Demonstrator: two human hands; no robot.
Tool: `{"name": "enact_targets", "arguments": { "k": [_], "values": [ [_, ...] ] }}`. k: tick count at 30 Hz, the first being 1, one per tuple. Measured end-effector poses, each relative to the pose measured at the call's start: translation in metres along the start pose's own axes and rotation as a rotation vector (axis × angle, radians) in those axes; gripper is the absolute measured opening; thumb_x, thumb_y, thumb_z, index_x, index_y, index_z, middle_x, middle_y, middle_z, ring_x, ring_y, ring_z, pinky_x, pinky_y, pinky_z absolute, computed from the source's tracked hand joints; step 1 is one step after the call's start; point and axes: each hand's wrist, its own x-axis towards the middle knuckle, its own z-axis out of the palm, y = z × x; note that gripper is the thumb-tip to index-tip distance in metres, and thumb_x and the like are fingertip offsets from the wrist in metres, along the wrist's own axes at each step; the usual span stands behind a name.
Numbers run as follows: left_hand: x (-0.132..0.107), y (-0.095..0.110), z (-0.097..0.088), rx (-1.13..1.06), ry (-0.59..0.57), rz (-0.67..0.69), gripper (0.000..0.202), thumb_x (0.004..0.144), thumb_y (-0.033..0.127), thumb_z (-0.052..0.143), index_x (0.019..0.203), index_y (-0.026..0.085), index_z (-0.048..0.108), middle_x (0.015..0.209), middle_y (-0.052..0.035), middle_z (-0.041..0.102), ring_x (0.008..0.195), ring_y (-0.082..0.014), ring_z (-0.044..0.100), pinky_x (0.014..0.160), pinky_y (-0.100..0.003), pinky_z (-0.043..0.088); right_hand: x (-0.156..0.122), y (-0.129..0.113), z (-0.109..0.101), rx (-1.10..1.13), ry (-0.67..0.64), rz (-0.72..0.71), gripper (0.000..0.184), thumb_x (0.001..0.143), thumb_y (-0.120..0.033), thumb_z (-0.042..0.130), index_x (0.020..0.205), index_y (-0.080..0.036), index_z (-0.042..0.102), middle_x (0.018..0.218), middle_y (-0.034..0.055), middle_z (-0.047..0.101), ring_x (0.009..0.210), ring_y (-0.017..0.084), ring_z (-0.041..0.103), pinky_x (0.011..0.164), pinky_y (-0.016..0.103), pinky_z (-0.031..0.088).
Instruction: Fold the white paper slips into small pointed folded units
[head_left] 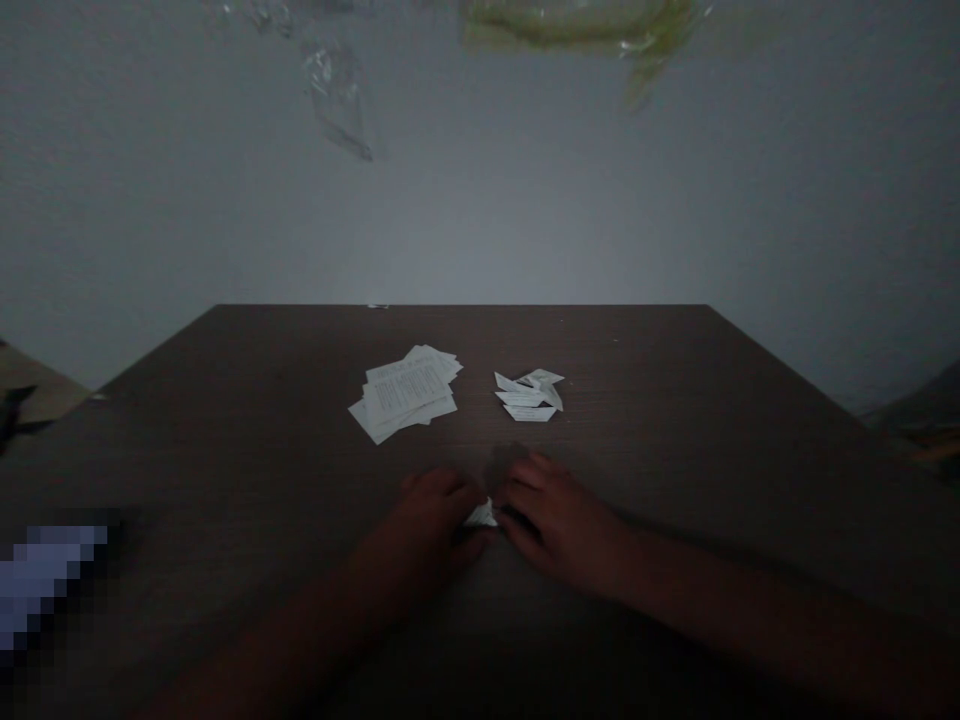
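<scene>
Already a smaller heap of folded slips (pixel 527 395) sits beside the printed paper stack (pixel 403 395), while the left hand (pixel 431 515) and right hand (pixel 559 520) (fingers curled inward) pinch one more slip (pixel 480 515) between them.

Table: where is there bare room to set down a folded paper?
Bare table lies right of the folded pieces and left of the printed sheets. The strip between those piles is narrow. It is crowded where the left hand and right hand meet at the small paper.
</scene>
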Motion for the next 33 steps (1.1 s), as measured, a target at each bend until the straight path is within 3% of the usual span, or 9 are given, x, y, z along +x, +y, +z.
{"name": "enact_targets", "arguments": {
  "k": [5, 12, 18, 24, 29, 33],
  "values": [
    [0.001, -0.007, 0.010, 0.032, -0.019, 0.034, 0.018, 0.102, 0.008, 0.073, 0.116, 0.016, 0.079, 0.122, -0.0107, 0.078, 0.116, -0.0294, 0.073, 0.102, -0.042, 0.059, 0.000, 0.004, -0.004, 0.036, -0.054, -0.037, 0.014, 0.103, -0.028, 0.080, 0.110, -0.017, 0.074, 0.110, 0.0120, 0.072, 0.107, 0.031, 0.066, 0.098, 0.051, 0.059],
    [0.001, -0.013, 0.007, -0.075, 0.004, 0.100, 0.014, 0.104, 0.009, 0.070, 0.110, 0.019, 0.076, 0.114, -0.0050, 0.074, 0.104, -0.0225, 0.072, 0.094, -0.032, 0.059, -0.001, 0.011, -0.004, 0.125, -0.011, -0.060, 0.009, 0.107, -0.019, 0.077, 0.116, -0.019, 0.078, 0.109, 0.0088, 0.079, 0.105, 0.026, 0.073, 0.107, 0.048, 0.059],
    [0.000, -0.012, 0.003, -0.100, 0.038, 0.113, 0.022, 0.105, 0.007, 0.063, 0.116, 0.018, 0.078, 0.117, -0.0075, 0.076, 0.107, -0.0239, 0.074, 0.095, -0.034, 0.061, -0.004, 0.012, -0.002, 0.234, 0.053, -0.066, 0.013, 0.108, -0.016, 0.075, 0.119, -0.020, 0.080, 0.111, 0.0088, 0.082, 0.107, 0.024, 0.076, 0.097, 0.041, 0.063],
    [-0.003, -0.019, 0.007, -0.181, 0.152, 0.139, 0.024, 0.105, 0.012, 0.065, 0.124, 0.020, 0.077, 0.122, -0.0092, 0.077, 0.110, -0.0249, 0.075, 0.100, -0.036, 0.063, -0.003, 0.011, -0.003, 0.346, 0.214, -0.112, 0.010, 0.114, -0.026, 0.071, 0.118, -0.021, 0.078, 0.111, 0.0092, 0.081, 0.104, 0.023, 0.076, 0.091, 0.038, 0.066],
    [-0.008, -0.008, -0.006, -0.180, 0.186, 0.126, 0.032, 0.110, 0.014, 0.054, 0.129, 0.021, 0.079, 0.125, -0.0124, 0.077, 0.111, -0.0267, 0.076, 0.098, -0.036, 0.064, -0.002, 0.011, -0.006, 0.337, 0.273, -0.170, 0.014, 0.114, -0.026, 0.070, 0.124, -0.021, 0.077, 0.114, 0.0112, 0.081, 0.110, 0.025, 0.077, 0.095, 0.040, 0.067],
    [-0.010, -0.002, -0.013, -0.155, 0.198, 0.125, 0.035, 0.110, 0.015, 0.052, 0.130, 0.022, 0.080, 0.122, -0.0119, 0.078, 0.107, -0.0274, 0.076, 0.094, -0.037, 0.065, -0.002, 0.011, -0.005, 0.377, 0.289, -0.122, 0.014, 0.113, -0.026, 0.070, 0.123, -0.023, 0.078, 0.113, 0.0098, 0.081, 0.106, 0.024, 0.078, 0.092, 0.040, 0.067]
  ]
}}
